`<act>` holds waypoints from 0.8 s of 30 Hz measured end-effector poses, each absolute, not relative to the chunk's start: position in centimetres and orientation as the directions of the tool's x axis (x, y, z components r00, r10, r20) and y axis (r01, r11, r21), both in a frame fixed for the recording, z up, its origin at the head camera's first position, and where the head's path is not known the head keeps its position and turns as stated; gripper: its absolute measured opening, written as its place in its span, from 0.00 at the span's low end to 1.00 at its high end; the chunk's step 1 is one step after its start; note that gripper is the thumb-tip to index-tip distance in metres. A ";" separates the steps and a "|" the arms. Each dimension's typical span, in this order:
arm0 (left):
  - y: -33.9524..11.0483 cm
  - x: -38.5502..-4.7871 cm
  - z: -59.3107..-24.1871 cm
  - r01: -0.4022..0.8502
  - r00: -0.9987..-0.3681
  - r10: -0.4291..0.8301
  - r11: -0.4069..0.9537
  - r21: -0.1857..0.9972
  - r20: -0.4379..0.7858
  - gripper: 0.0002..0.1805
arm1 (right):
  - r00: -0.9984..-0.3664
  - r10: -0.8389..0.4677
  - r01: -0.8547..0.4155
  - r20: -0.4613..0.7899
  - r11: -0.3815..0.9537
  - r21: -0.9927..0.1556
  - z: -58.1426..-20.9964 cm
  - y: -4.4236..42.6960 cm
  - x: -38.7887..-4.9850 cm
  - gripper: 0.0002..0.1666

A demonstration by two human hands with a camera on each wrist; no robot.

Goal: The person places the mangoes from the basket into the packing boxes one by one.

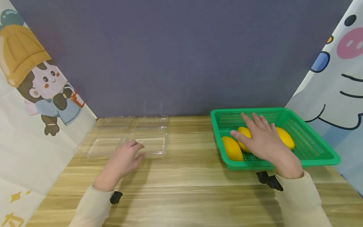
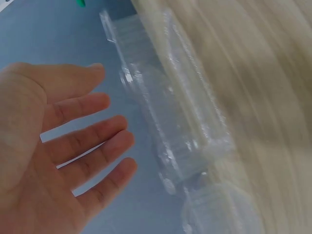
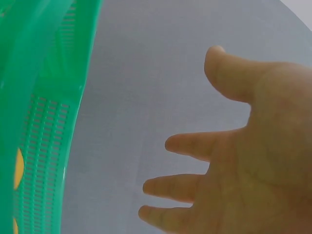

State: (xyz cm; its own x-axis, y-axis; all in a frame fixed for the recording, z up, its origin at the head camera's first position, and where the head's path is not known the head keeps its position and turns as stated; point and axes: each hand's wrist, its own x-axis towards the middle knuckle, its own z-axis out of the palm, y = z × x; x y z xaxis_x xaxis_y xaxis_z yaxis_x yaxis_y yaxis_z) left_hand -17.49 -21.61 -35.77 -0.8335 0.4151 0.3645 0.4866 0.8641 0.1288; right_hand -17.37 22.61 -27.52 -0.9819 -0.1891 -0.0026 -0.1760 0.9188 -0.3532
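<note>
My right hand (image 1: 265, 142) hovers over the green plastic basket (image 1: 317, 162) with its fingers spread, holding nothing. Inside the basket lie yellow, mango-like fruits: one (image 1: 232, 148) at the left, another (image 1: 243, 132) partly behind my hand, and a third (image 1: 285, 138) to its right. In the head view my left hand (image 1: 124, 159) is near the clear plastic containers (image 1: 150, 145) at the back left of the table. The left wrist view shows its fingers (image 2: 92, 131) loosely extended with nothing in them, apart from the clear container (image 2: 170, 112).
The wood-grain table (image 1: 181, 189) ends at a grey-blue partition (image 1: 181, 56) at the back. Cartoon-printed panels flank it, with a child figure (image 1: 54, 82) on the left and a pig-like face (image 1: 351, 44) on the right. A small black device (image 1: 115, 197) is at the left wrist.
</note>
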 end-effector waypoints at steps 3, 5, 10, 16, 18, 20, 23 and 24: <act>-22.3 -17.6 -36.3 0.484 -0.834 0.411 0.865 0.130 0.369 0.15 | -0.980 -0.197 -0.183 -0.014 0.932 -0.314 -27.1 23.0 -17.6 0.58; -22.7 -17.7 -36.6 0.481 -0.832 0.408 0.868 0.125 0.375 0.15 | -0.979 -0.201 -0.186 -0.025 0.942 -0.279 -26.8 23.2 -17.8 0.58; -23.5 -17.9 -37.1 0.484 -0.821 0.415 0.870 0.094 0.393 0.15 | -0.977 -0.208 -0.193 -0.052 0.960 -0.205 -26.2 23.8 -18.7 0.59; -23.8 -17.8 -36.9 0.475 -0.825 0.409 0.876 0.085 0.390 0.13 | -0.966 -0.254 -0.243 -0.052 0.958 -0.155 -25.6 24.5 -19.7 0.57; -23.9 -17.7 -36.9 0.458 -0.835 0.398 0.885 0.081 0.380 0.13 | -0.964 -0.260 -0.250 -0.057 0.958 -0.142 -25.5 24.5 -20.1 0.57; -23.9 -17.6 -36.8 0.437 -0.847 0.383 0.897 0.072 0.369 0.12 | -0.963 -0.263 -0.252 -0.067 0.958 -0.137 -25.3 24.6 -20.4 0.57; -23.8 -17.5 -36.8 0.406 -0.863 0.362 0.912 0.056 0.352 0.12 | -0.958 -0.273 -0.260 -0.084 0.956 -0.134 -25.2 24.6 -21.0 0.57; -23.8 -17.5 -36.8 0.397 -0.867 0.357 0.916 0.050 0.347 0.12 | -0.957 -0.276 -0.263 -0.091 0.955 -0.135 -25.2 24.6 -21.2 0.57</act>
